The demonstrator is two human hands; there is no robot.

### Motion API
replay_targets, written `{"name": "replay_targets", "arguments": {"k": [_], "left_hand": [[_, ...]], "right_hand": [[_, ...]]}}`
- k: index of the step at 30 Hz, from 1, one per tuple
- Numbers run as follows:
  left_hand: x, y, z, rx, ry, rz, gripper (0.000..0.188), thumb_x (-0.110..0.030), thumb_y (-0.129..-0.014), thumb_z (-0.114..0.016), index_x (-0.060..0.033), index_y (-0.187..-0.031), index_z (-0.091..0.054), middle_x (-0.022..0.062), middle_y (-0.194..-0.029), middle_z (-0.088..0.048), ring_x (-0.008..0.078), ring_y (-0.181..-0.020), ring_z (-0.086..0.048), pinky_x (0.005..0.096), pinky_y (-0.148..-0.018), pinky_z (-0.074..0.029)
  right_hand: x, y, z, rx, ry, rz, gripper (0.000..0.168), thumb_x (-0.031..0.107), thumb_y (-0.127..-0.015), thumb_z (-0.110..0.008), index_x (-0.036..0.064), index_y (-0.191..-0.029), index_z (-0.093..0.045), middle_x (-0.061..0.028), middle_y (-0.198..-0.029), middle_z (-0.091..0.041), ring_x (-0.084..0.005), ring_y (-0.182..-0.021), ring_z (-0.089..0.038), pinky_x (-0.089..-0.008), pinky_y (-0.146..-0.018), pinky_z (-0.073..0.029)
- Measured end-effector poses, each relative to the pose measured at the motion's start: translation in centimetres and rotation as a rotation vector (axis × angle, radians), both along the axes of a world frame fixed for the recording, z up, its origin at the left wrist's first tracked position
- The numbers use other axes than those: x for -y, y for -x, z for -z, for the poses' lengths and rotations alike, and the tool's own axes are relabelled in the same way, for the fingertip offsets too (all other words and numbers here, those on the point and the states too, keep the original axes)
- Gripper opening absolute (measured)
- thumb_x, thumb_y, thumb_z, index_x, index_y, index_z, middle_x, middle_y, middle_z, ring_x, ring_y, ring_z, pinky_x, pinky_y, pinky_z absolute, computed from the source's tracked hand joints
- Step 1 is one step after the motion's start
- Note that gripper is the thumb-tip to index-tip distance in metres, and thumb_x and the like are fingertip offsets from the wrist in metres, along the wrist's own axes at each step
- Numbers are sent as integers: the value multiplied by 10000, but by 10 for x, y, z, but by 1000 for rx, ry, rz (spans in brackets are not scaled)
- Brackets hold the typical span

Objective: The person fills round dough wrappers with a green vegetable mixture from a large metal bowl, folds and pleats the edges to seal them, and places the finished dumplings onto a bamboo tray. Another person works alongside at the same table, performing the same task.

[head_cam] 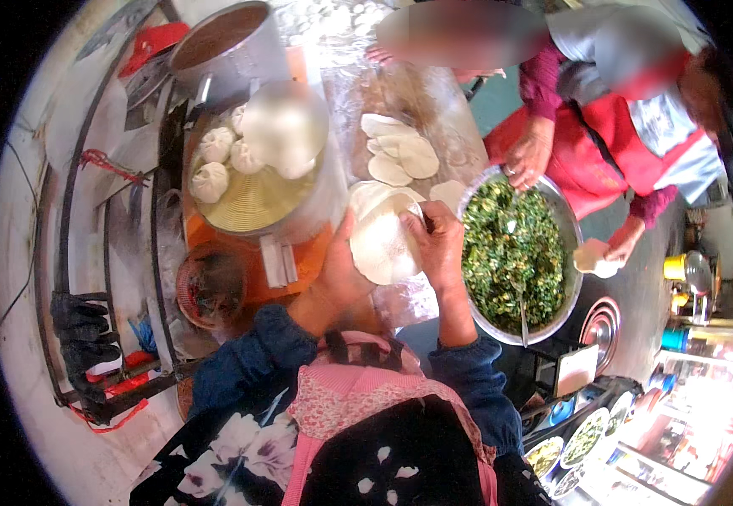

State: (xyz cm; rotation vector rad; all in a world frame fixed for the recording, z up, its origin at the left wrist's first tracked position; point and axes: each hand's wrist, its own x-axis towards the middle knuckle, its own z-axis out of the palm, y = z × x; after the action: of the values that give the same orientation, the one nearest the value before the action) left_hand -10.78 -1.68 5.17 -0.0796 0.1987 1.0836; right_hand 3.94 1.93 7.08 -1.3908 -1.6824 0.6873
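Round dough wrappers (387, 248) are held between my two hands in front of me. My left hand (341, 269) supports them from the left side, and my right hand (437, 243) grips their right edge with thumb and fingers. Just beyond, more flat dough wrappers (401, 152) lie overlapping on the floured table (461, 120). Close by on the right is a large metal basin (575, 218) of chopped green filling (512, 253), with a spoon (523, 316) in it. To the left, several pleated buns (209, 182) sit on a round steamer mesh (249, 205).
Across the basin a co-worker in a red apron (600, 158) has one hand over the filling and holds a wrapper (594, 258) in the other. A tall metal pot (240, 44) stands behind the steamer. A woven basket (211, 284) is at the left, near a metal rack (158, 253).
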Motion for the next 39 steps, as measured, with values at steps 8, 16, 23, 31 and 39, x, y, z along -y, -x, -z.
{"name": "replay_targets", "arguments": {"k": [8,16,23,31,39], "left_hand": [[1,-95,13,-171,52,244,426,-347,-949,-436,-48,-1247,-498,111,-1177,-584,245,-1077,-563,409,-978,-414],[10,-163,38,-208,-6,388,432,-346,-929,-483,-46,-1240,-504,108,-1183,-590,259,-1067,-572,427,-968,-428],[-20,-156,29,-649,-239,234,399,-238,-908,-528,-36,-1244,-453,149,-1159,-570,268,-1031,-592,436,-887,-495],[-35,-183,61,-1078,-325,267,347,-313,-923,-504,-46,-1144,-526,56,-873,-609,148,-743,-608,296,-624,-521],[-42,-250,86,-1291,-422,451,337,-355,-947,-451,-56,-849,-571,-14,-628,-500,98,-554,-490,302,-506,-389]], "right_hand": [[65,-95,12,-161,48,259,147,141,-861,-622,13,-825,-558,-41,-547,-472,-114,-508,-401,-278,-486,-378],[99,-169,18,-83,112,205,99,108,-876,-577,25,-911,-538,-131,-605,-529,-257,-521,-534,-340,-525,-440],[127,-238,42,811,54,434,165,203,-825,-600,98,-947,-564,-82,-751,-560,-267,-791,-533,-389,-752,-428],[133,-251,41,739,426,474,114,215,-894,-477,105,-920,-480,-123,-722,-638,-341,-645,-632,-462,-559,-492],[125,-252,52,879,558,622,181,102,-867,-451,139,-1044,-454,-121,-760,-661,-314,-627,-663,-432,-514,-517]]}}
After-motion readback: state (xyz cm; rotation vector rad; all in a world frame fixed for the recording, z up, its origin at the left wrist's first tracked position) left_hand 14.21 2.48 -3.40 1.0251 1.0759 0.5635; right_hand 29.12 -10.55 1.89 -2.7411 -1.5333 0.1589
